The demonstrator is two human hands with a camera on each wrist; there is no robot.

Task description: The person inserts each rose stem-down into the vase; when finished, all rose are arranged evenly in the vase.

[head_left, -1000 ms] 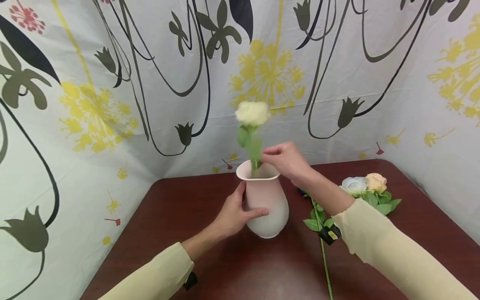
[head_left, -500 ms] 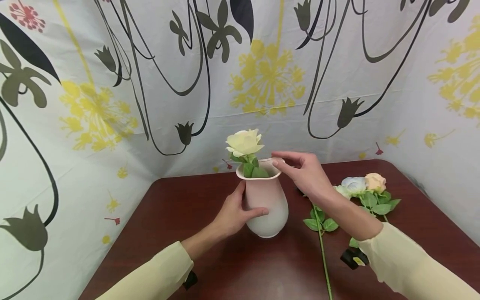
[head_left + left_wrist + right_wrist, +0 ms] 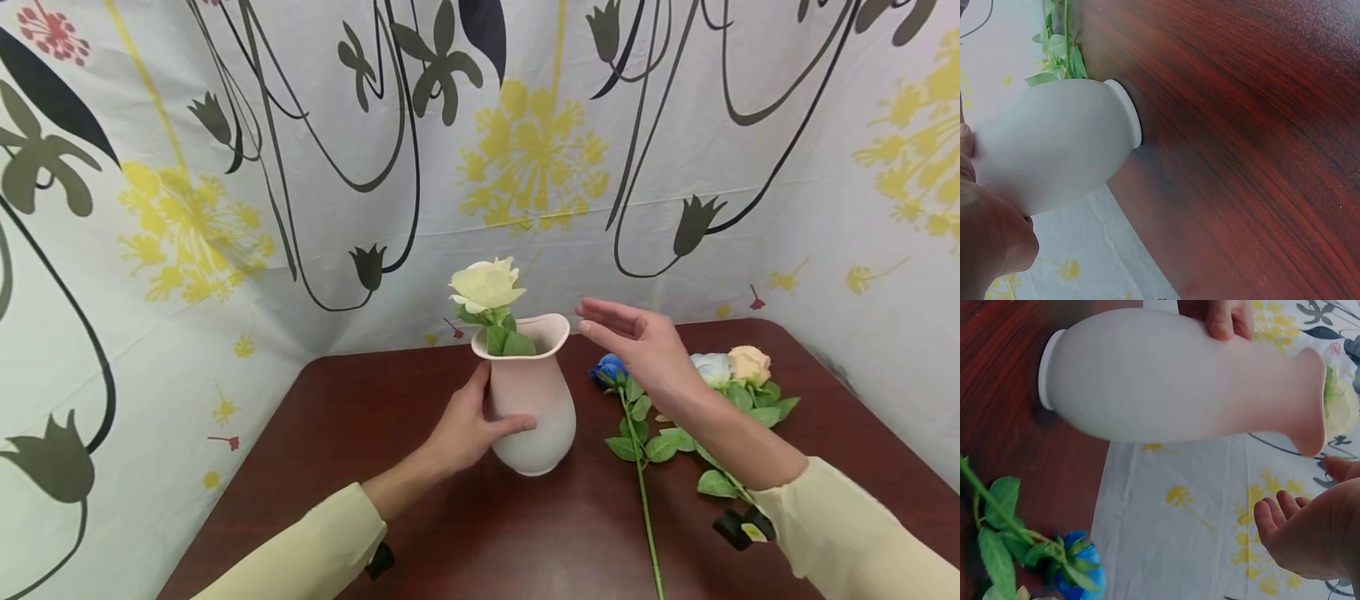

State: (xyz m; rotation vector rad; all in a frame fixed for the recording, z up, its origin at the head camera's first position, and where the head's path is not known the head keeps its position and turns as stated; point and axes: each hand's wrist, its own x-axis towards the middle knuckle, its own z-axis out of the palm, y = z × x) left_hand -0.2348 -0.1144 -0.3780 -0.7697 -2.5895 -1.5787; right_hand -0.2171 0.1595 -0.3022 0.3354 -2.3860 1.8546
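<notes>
A pale pink and white vase (image 3: 534, 417) stands upright on the dark red table. My left hand (image 3: 457, 429) grips its left side, thumb across the front, fingers behind. One cream rose (image 3: 487, 286) stands in the vase, leaning left, its leaves at the rim and its stem hidden inside. To the right of the rim, my right hand (image 3: 641, 342) is held in the air, fingers loosely extended and holding nothing. In the right wrist view the same right hand (image 3: 1310, 531) is apart from the vase (image 3: 1166, 378). Below it on the table lies a blue rose (image 3: 609, 368).
More roses lie on the right of the table (image 3: 420, 533), among them a peach rose (image 3: 750, 364) and a pale blue rose (image 3: 711, 367). The blue rose's long stem (image 3: 651, 525) reaches toward the front edge. A patterned cloth (image 3: 337, 208) hangs behind the table.
The cream rose has dropped into the vase and tilted left. My right hand has let it go and drawn back to the right, uncovering the blue rose. My left hand keeps its grip.
</notes>
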